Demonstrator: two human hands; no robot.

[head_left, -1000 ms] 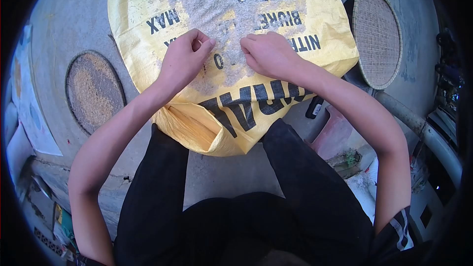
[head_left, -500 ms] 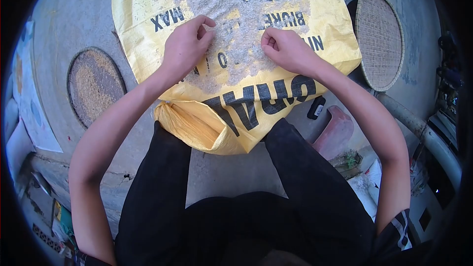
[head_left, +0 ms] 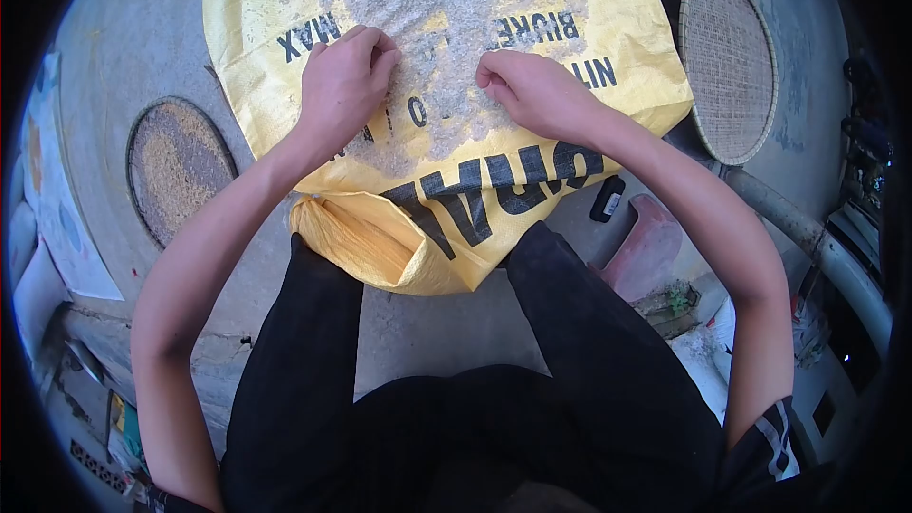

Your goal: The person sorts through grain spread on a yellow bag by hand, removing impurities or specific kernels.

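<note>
A yellow woven sack (head_left: 627, 57) with black lettering lies flat on the concrete floor, its open mouth (head_left: 361, 237) toward me. Pale grain (head_left: 427, 0) is spread thinly over its middle. My left hand (head_left: 342, 85) rests on the left edge of the grain with fingers curled under. My right hand (head_left: 532, 90) sits on the grain's right edge, fingers curled and pinched together. Whether either hand holds grains is hidden. My black trousers fill the lower view.
A round tray of brownish grain (head_left: 176, 166) lies on the floor to the left. A round woven sieve (head_left: 727, 62) stands at the right. A small black object (head_left: 606, 199), a reddish block (head_left: 651, 247) and a grey pipe (head_left: 807, 237) lie near my right leg.
Both hands keep shifting over the grain: the left hand's fingers have curled back in, and the right hand has moved slightly left and up. The sack stays put.
</note>
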